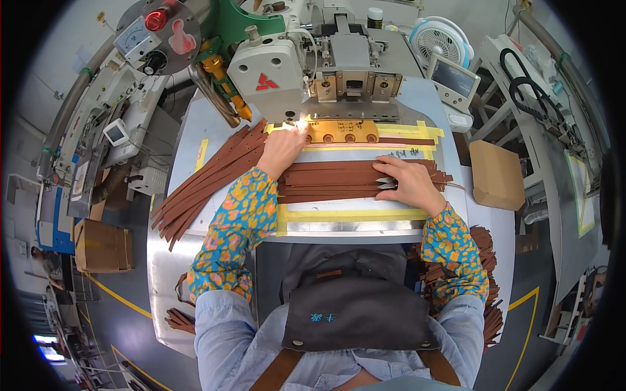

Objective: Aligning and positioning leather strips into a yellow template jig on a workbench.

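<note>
My left hand [285,148] reaches to the left end of a yellow template plate [342,131] under the machine head. Its fingers are drawn together, and bright light at the fingertips hides what they pinch. A single brown strip [407,141] runs along the plate's front edge, framed by yellow tape. My right hand [416,187] has small metal thread snips [386,184] in its curled fingers. It rests over the right part of a row of brown strips [326,180] lying side by side. More brown strips [210,180] fan out to the left of my left forearm.
A white sewing machine head [268,68] and a metal clamp unit [352,85] stand just behind the plate. A gold-coloured nozzle [241,107] points down at left. At right are a control screen [453,79], a fan [440,44] and a cardboard box [497,174]. Brown strips [486,274] pile beside my right arm.
</note>
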`<state>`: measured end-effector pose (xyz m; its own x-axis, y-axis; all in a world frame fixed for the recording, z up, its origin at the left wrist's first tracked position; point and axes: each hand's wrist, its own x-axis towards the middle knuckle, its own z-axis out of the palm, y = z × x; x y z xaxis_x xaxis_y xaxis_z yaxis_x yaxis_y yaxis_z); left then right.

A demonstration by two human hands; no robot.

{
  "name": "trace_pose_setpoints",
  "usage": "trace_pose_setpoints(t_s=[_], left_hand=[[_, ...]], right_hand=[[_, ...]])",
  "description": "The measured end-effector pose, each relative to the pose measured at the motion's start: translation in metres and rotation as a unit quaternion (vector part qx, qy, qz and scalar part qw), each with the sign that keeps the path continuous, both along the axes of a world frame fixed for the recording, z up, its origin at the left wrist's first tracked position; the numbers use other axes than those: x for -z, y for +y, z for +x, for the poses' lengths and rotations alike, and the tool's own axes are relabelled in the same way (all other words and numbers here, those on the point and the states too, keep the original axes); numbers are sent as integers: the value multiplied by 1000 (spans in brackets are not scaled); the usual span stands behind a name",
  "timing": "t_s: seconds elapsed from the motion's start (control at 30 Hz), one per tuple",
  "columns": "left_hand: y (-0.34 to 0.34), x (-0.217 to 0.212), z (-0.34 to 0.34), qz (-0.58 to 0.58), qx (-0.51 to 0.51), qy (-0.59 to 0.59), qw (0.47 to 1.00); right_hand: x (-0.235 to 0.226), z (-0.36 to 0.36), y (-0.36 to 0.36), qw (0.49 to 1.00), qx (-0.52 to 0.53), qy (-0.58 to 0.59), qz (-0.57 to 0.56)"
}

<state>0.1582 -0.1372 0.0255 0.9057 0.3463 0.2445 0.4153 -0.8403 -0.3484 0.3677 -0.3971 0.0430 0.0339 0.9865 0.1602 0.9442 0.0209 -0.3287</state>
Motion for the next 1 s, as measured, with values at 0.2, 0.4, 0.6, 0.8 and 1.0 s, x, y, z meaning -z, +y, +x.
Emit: trace_pose_setpoints(t_s=[0.2,0.4,0.6,0.8,1.0], left_hand=[[11,4,-8,-42,60,-66,995],[4,5,-29,-176,73,-255,948],[24,20,-38,-225,89,-315,918],[20,17,-33,-245,69,-293,922],[20,17,-36,-227,35,-275,934]], right_hand=[[1,2,-2,1000,4,2,4],[8,9,13,1000,4,-1,23],[11,9,32,1000,3,14,25],[10,8,29,999,14,13,38],[10,7,29,999,19,5,46]])
